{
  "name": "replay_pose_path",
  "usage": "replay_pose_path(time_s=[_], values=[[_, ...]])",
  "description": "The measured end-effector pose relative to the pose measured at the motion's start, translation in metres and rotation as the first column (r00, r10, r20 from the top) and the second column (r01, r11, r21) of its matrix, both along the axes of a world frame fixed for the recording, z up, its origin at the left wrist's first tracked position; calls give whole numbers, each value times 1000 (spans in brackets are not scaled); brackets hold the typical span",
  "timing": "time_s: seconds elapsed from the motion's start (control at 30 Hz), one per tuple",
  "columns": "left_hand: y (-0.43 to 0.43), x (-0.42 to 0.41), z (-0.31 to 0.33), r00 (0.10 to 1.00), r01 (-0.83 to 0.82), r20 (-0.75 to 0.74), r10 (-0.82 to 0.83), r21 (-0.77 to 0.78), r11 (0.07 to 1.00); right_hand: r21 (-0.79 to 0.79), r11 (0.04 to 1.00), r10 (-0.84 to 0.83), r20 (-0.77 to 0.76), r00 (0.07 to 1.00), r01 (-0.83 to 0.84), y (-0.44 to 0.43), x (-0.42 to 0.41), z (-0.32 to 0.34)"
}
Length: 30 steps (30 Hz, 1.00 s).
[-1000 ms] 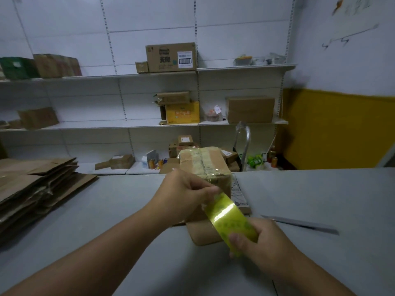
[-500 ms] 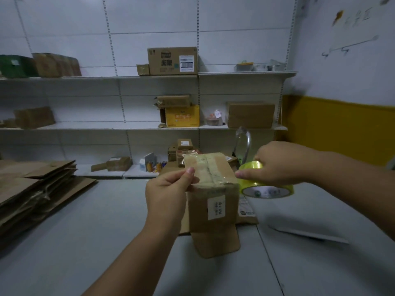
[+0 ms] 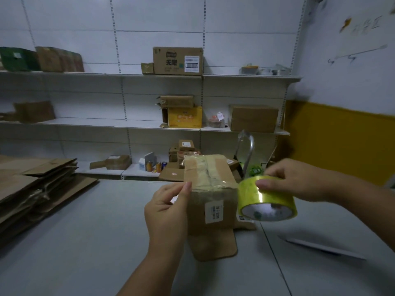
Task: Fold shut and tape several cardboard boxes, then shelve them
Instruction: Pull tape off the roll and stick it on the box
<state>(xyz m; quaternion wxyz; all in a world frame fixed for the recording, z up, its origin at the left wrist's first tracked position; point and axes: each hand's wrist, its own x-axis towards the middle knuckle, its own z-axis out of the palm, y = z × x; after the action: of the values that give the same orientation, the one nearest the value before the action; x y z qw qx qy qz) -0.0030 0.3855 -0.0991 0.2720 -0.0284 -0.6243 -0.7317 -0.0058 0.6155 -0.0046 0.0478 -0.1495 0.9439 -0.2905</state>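
While our left hand (image 3: 165,212) grips the brown cardboard box (image 3: 198,216), lengthwise toward the white shelves (image 3: 85,122) on the grey worktop (image 3: 96,242), our right hand (image 3: 299,180) clasps a yellow tape roll (image 3: 265,197).

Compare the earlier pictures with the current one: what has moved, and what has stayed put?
The right hand carried the tape roll from low in front of the box up to its right side, gripping it throughout. The left hand slid from the box's top to its left edge. The box stayed upright on the table.
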Motion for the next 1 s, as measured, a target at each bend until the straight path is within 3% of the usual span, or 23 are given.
replay_pose_path(time_s=[0.1,0.17,0.27,0.33,0.4,0.6,0.83,0.9,1.0], values=[[-4,-1,-3,999,20,-28,-21,-8,1000,-137,990,39,47,998,-32,4,6,-19],[-3,-2,-6,999,35,-35,-37,-37,999,-86,996,5,-21,1000,-7,2,7,-17],[0,1,-9,998,33,-43,-37,-99,995,190,976,-70,-186,980,105,1,3,-5],[2,2,-10,998,21,-50,-26,-104,994,469,871,-21,-269,963,150,0,0,-2],[3,4,-8,998,32,-50,-37,-95,995,586,790,14,-312,950,181,1,-3,-5],[-9,-8,-5,999,-51,-9,51,-4,999,648,727,-4,-330,944,229,-21,-22,-5],[-9,-24,-9,958,28,275,-81,191,981,752,624,54,-309,950,210,-27,-48,-18],[-5,-23,-11,940,84,306,-149,214,973,734,653,46,-286,957,188,-22,-51,-26],[0,-21,-13,934,107,313,-175,224,969,575,797,7,-314,950,184,-25,-42,-32]])
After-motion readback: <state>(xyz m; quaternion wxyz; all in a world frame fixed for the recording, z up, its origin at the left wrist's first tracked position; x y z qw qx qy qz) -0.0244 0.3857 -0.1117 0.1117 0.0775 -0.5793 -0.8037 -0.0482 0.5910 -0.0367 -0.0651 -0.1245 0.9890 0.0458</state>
